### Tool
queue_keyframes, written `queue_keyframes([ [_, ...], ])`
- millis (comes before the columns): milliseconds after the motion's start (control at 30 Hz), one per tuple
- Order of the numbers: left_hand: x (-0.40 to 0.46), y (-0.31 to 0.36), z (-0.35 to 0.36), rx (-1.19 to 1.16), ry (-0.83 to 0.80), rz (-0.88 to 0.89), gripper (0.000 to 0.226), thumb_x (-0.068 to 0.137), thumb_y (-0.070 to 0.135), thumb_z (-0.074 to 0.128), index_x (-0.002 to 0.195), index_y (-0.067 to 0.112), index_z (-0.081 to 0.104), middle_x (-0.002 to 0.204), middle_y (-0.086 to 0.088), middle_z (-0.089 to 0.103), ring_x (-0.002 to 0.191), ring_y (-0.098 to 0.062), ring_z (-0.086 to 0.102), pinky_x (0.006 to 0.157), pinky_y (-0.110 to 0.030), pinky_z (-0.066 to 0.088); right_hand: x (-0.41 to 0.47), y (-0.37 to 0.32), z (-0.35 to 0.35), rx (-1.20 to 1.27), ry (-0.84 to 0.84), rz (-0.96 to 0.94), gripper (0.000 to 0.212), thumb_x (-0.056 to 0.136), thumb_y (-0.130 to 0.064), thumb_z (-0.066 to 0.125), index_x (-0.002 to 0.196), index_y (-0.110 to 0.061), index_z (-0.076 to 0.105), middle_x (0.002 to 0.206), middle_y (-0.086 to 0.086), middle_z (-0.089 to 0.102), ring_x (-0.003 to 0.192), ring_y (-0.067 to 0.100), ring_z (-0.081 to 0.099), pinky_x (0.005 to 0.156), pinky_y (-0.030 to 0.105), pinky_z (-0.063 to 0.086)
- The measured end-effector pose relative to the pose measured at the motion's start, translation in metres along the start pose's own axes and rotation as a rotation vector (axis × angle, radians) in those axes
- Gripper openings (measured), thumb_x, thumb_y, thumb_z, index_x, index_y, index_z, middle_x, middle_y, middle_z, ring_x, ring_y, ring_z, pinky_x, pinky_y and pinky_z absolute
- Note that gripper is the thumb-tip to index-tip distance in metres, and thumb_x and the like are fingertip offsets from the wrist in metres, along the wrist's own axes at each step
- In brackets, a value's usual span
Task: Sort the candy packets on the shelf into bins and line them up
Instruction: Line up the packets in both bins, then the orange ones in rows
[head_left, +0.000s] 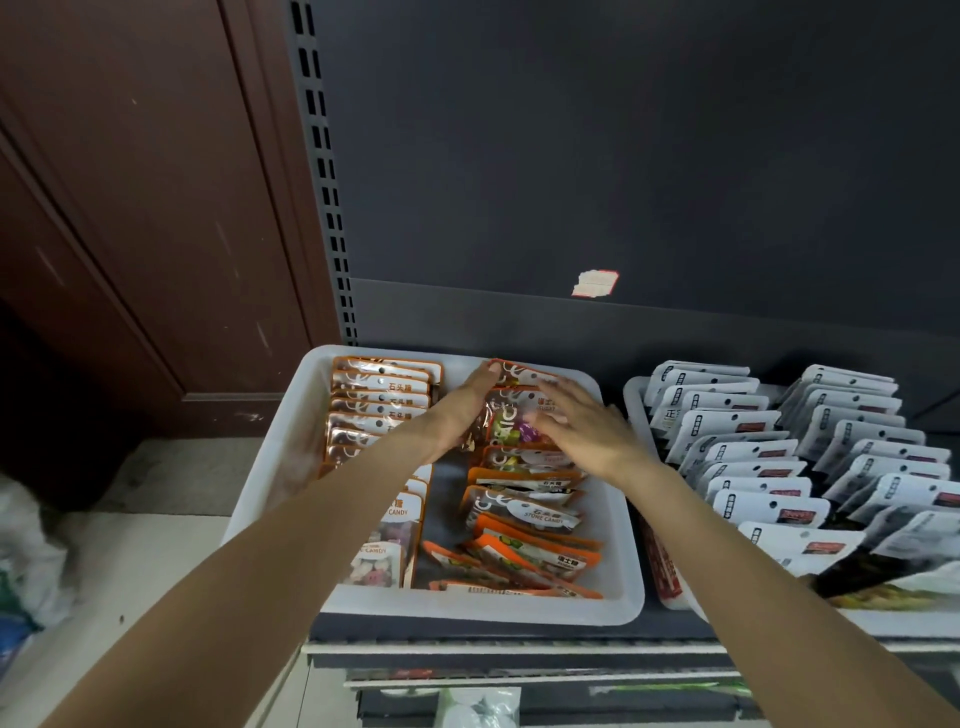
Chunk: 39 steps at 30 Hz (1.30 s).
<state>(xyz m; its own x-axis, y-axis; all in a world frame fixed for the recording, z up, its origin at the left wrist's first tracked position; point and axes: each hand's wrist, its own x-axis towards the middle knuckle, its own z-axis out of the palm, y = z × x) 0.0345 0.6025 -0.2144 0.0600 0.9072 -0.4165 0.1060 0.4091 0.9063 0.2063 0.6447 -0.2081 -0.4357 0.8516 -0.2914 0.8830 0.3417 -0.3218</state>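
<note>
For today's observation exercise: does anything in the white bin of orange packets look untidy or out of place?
Yes. In the white bin, the left row stands neatly lined, but the right row's front packets lie toppled and askew, overlapping at angles.

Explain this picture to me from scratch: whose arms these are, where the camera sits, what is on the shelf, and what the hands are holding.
No machine here: a person wears one camera on the head, looking down at their own arms. The left hand and right hand both reach into a white bin on a store shelf. Flat, straight fingers press either side of the orange candy packets in its right-hand row, squaring them up; nothing is lifted. The left-hand row stands neater. A second bin to the right holds white packets in rows.
</note>
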Motion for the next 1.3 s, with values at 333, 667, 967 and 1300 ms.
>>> queue_keyframes([
  [333, -0.017, -0.006, -0.008, 0.879, -0.008, 0.28, 0.043, 0.101, 0.042, 0.029, 0.139, 0.028, 0.044, 0.147, 0.003, 0.04, 0.136, -0.018, 0.036, 0.111, -0.034, 0.029, 0.006, 0.012, -0.025, 0.154, 0.24, -0.044, 0.028, 0.098, -0.014, 0.046, 0.12, -0.014, 0.063, 0.122, 0.007, 0.062, 0.112, 0.021, 0.058, 0.096, 0.036, 0.045],
  [667, -0.026, -0.014, -0.01, 0.87, 0.033, 0.193, 0.041, 0.098, 0.046, 0.04, 0.138, 0.038, 0.043, 0.159, 0.006, 0.001, 0.146, -0.023, 0.012, 0.117, -0.04, 0.018, 0.038, 0.003, -0.014, 0.076, 0.315, -0.032, 0.016, 0.083, -0.017, 0.071, 0.095, -0.014, 0.061, 0.1, 0.003, 0.063, 0.093, 0.02, 0.061, 0.076, 0.033, 0.049],
  [967, -0.016, -0.018, -0.005, 0.409, 0.019, 0.19, 0.025, 0.095, 0.035, 0.054, 0.119, 0.032, 0.058, 0.143, 0.006, 0.038, 0.123, -0.014, 0.045, 0.098, -0.023, 0.04, 0.012, -0.001, -0.01, -0.173, 0.408, -0.114, 0.019, 0.095, -0.019, 0.054, 0.104, -0.021, 0.07, 0.103, -0.002, 0.063, 0.096, 0.022, 0.06, 0.067, 0.028, 0.038],
  [1300, -0.011, -0.005, 0.003, -0.073, 0.167, -0.011, 0.059, 0.095, 0.012, 0.053, 0.146, 0.017, 0.024, 0.142, -0.009, 0.044, 0.131, -0.026, 0.041, 0.096, -0.029, 0.032, 0.002, 0.005, -0.009, 0.192, 0.181, 0.074, 0.049, 0.102, -0.018, 0.037, 0.149, -0.017, 0.025, 0.153, 0.006, 0.032, 0.136, 0.023, 0.037, 0.101, 0.028, 0.034],
])
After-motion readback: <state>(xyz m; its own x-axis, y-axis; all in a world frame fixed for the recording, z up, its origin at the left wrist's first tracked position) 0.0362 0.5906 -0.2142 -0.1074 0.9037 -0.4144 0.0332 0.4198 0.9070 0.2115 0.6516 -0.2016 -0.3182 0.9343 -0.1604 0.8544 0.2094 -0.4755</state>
